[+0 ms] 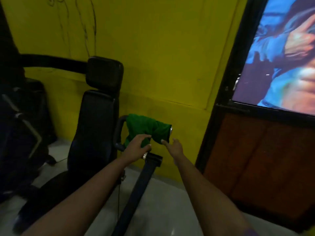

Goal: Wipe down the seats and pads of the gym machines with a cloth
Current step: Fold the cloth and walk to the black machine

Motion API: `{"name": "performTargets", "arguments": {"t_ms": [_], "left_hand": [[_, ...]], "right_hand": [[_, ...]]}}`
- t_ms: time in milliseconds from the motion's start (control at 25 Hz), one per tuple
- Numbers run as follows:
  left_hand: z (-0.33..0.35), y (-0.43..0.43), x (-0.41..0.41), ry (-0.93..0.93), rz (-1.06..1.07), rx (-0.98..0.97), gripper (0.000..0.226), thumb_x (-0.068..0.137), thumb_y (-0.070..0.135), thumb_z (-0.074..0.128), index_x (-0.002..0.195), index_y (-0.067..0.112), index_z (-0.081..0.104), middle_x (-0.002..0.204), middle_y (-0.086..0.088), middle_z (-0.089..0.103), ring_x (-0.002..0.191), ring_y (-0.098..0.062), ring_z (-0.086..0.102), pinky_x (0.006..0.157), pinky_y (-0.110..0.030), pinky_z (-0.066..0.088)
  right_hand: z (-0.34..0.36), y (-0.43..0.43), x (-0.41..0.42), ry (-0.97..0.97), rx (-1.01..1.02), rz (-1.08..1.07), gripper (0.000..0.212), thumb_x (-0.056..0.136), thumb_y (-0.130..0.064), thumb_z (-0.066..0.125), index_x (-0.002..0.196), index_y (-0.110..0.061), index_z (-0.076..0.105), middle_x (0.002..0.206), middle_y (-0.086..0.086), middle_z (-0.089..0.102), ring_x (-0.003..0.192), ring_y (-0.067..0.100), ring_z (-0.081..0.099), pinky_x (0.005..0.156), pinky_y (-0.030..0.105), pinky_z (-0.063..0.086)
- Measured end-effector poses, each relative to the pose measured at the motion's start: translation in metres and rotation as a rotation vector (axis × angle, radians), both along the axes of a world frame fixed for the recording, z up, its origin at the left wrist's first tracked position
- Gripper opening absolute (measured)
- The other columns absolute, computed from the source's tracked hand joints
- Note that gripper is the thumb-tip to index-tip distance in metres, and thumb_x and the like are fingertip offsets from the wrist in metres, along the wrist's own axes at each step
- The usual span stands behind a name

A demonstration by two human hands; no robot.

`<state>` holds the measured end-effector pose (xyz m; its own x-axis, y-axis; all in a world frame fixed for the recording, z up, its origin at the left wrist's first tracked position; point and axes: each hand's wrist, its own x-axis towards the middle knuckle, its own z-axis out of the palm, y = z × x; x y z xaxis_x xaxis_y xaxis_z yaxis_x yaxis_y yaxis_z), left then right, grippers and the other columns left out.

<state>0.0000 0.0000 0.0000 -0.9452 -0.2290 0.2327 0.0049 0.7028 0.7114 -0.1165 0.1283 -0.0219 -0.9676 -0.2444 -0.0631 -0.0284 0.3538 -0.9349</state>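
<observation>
At the top end of the machine arm (141,183), the green cloth (150,127) is bunched over the roller there, hiding all of it but the shiny end cap (171,130) on the right. The left hand (136,147) has the cloth's lower left part pinched between thumb and curled fingers. The right hand (175,147) is just beside it at the cloth's lower right edge, fingers mostly straight, tips touching the fabric, gripping nothing. The black seat back (95,126) and headrest pad (104,72) stand off to the left against the yellow wall (162,48).

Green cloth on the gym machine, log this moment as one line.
cloth: draped over roller | left hand: grips cloth | right hand: straight fingers touch cloth | seat: left of cloth, untouched
</observation>
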Motion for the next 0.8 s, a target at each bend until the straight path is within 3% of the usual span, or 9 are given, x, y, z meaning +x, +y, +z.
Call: {"name": "performTargets", "arguments": {"t_ms": [120, 240, 360, 480, 560, 680, 800], "left_hand": [[-0.001, 0.005, -0.025, 0.041, 0.115, -0.028, 0.043, 0.091, 0.013, 0.057, 0.132, 0.006, 0.048, 0.137, -0.015, 0.044, 0.13, -0.024, 0.041, 0.105, -0.022, 0.028], [-0.005, 0.012, -0.037, 0.047, 0.174, -0.018, 0.042, 0.09, 0.011, 0.057, 0.131, 0.006, 0.049, 0.135, -0.014, 0.047, 0.128, -0.023, 0.043, 0.102, -0.017, 0.03], [-0.001, 0.025, -0.035, 0.14, 0.176, -0.059, 0.041, 0.09, 0.017, 0.057, 0.13, 0.008, 0.051, 0.133, -0.011, 0.049, 0.128, -0.017, 0.043, 0.099, -0.007, 0.023], [0.008, 0.043, -0.018, 0.232, 0.21, -0.054, 0.046, 0.086, 0.027, 0.05, 0.13, 0.015, 0.051, 0.136, -0.004, 0.048, 0.134, -0.011, 0.034, 0.109, -0.019, 0.023], [0.019, 0.054, 0.004, 0.289, 0.192, -0.063, 0.041, 0.088, 0.022, 0.048, 0.129, 0.02, 0.05, 0.136, -0.002, 0.049, 0.135, -0.011, 0.035, 0.112, -0.025, 0.026], [0.031, 0.066, 0.051, 0.242, 0.108, -0.095, 0.043, 0.088, 0.007, 0.04, 0.127, 0.022, 0.049, 0.133, 0.003, 0.05, 0.129, -0.002, 0.04, 0.109, -0.013, 0.027], [0.023, 0.07, 0.115, 0.1, 0.15, 0.071, 0.042, 0.093, 0.001, 0.036, 0.118, 0.029, 0.055, 0.12, 0.02, 0.057, 0.113, 0.013, 0.048, 0.094, -0.002, 0.032]], "right_hand": [[-0.011, -0.021, -0.049, -0.078, 0.059, 0.078, 0.075, 0.075, -0.046, 0.073, 0.133, -0.005, 0.049, 0.138, 0.016, 0.048, 0.126, 0.035, 0.044, 0.1, 0.049, 0.041], [-0.015, -0.021, -0.061, -0.032, 0.057, 0.238, 0.054, 0.086, -0.036, 0.064, 0.125, 0.0, 0.055, 0.128, 0.019, 0.056, 0.116, 0.034, 0.054, 0.094, 0.045, 0.046], [-0.002, 0.004, -0.055, 0.088, -0.162, 0.434, 0.037, 0.091, -0.02, 0.058, 0.124, -0.003, 0.055, 0.124, 0.015, 0.06, 0.113, 0.029, 0.057, 0.094, 0.041, 0.049], [0.03, 0.024, -0.029, -0.002, -0.315, 0.722, 0.035, 0.094, -0.004, 0.05, 0.128, 0.0, 0.048, 0.121, 0.011, 0.057, 0.11, 0.023, 0.056, 0.087, 0.028, 0.05], [0.045, 0.035, -0.003, -0.062, -0.268, 0.92, 0.033, 0.094, -0.003, 0.048, 0.127, -0.002, 0.049, 0.117, 0.009, 0.058, 0.105, 0.019, 0.058, 0.085, 0.023, 0.05], [0.06, 0.039, 0.04, -0.149, -0.095, 1.182, 0.029, 0.094, -0.007, 0.051, 0.122, -0.004, 0.054, 0.114, 0.009, 0.061, 0.097, 0.014, 0.061, 0.088, 0.023, 0.049], [0.064, 0.03, 0.082, -0.226, 0.07, 1.416, 0.034, 0.092, -0.014, 0.057, 0.125, -0.015, 0.051, 0.124, 0.003, 0.059, 0.117, 0.018, 0.056, 0.105, 0.035, 0.042]]}}
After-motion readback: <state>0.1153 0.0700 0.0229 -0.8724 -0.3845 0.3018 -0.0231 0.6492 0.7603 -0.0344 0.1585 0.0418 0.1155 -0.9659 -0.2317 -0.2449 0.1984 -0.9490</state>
